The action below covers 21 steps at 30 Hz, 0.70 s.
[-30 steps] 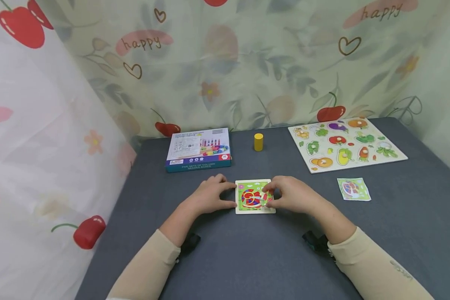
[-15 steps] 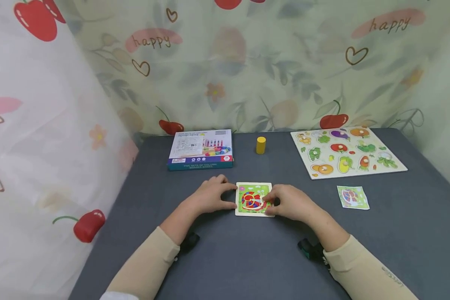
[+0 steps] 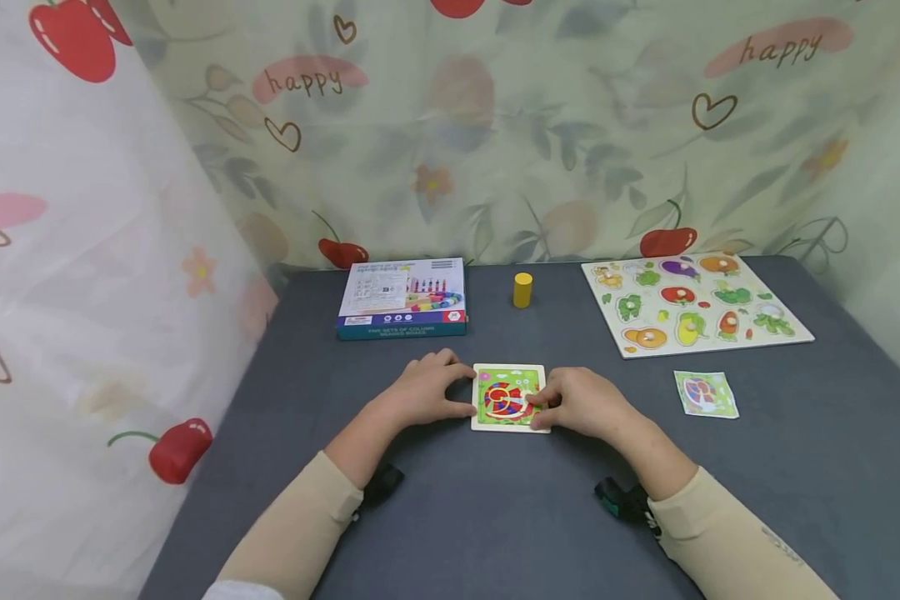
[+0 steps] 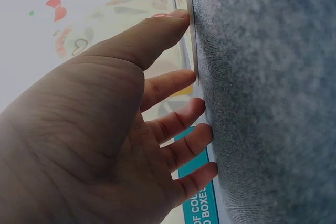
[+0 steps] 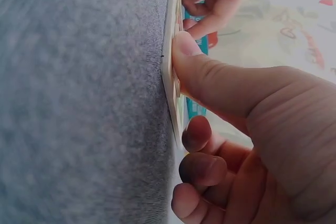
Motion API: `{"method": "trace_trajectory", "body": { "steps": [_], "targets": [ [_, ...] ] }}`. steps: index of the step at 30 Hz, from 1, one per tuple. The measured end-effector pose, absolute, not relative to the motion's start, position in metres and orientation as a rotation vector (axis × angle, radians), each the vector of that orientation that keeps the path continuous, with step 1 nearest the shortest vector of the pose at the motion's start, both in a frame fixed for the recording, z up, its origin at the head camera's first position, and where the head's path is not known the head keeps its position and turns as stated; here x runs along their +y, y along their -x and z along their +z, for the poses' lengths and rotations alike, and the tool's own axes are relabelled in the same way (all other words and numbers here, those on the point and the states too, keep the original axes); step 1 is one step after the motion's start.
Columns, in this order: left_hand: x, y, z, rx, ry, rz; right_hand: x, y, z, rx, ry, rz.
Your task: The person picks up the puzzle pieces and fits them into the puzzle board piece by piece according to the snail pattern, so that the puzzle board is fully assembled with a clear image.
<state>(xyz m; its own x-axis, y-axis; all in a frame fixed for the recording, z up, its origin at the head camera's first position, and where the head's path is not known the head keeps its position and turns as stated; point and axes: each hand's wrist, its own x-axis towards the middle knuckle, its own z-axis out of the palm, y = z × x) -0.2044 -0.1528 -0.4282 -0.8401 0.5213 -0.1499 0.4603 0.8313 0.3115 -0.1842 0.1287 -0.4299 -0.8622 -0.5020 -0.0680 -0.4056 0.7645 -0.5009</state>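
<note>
A small square wooden jigsaw puzzle (image 3: pixel 506 377) lies flat on the table in the head view, showing a red and blue round figure on green. My left hand (image 3: pixel 423 390) touches its left edge with thumb and index tip, the fingers nearly straight; the left wrist view shows this hand (image 4: pixel 121 108) from the palm side. My right hand (image 3: pixel 588 404) pinches a puzzle piece at the board's right side between thumb and index finger. In the right wrist view, the right thumb presses on a thin puzzle piece (image 5: pixel 177 85) lying on the board; the piece is mostly hidden.
Behind the left hand lies a teal-sided box (image 3: pixel 402 300). A yellow cylinder (image 3: pixel 522 290) stands at the back. On the right are a vegetable peg puzzle board (image 3: pixel 697 304) and a small picture card (image 3: pixel 706 394). A patterned curtain (image 3: pixel 457 167) hangs behind the table.
The right hand has shifted slightly lower and closer in on the puzzle's right side since one second ago. The left hand stays at the left edge. The head view has tilted a little.
</note>
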Motion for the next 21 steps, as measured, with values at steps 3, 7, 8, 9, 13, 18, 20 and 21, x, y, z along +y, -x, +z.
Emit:
{"method": "trace_trajectory", "body": {
  "steps": [3, 7, 8, 9, 13, 18, 20, 21],
  "targets": [
    [-0.153, 0.204, -0.428, 2.781, -0.749, 0.39, 0.127, 0.182, -0.429, 2.788, 0.74, -0.672],
    [-0.152, 0.205, -0.427, 2.79, -0.75, 0.383, 0.122, 0.177, -0.422, 2.826, 0.739, -0.601],
    [-0.152, 0.205, -0.427, 2.795, -0.752, 0.38, 0.121, 0.176, -0.421, 2.836, 0.726, -0.596],
    [-0.152, 0.205, -0.426, 2.797, -0.752, 0.378, 0.12, 0.175, -0.42, 2.846, 0.711, -0.589],
    [-0.151, 0.205, -0.425, 2.795, -0.755, 0.383, 0.118, 0.175, -0.42, 2.873, 0.627, -0.594],
    [-0.151, 0.203, -0.426, 2.783, -0.754, 0.387, 0.116, 0.175, -0.424, 2.867, 0.522, -0.677],
    [-0.151, 0.203, -0.427, 2.784, -0.744, 0.376, 0.116, 0.176, -0.426, 2.866, 0.531, -0.7],
    [-0.152, 0.203, -0.427, 2.783, -0.74, 0.374, 0.116, 0.176, -0.427, 2.865, 0.546, -0.711]
  ]
}}
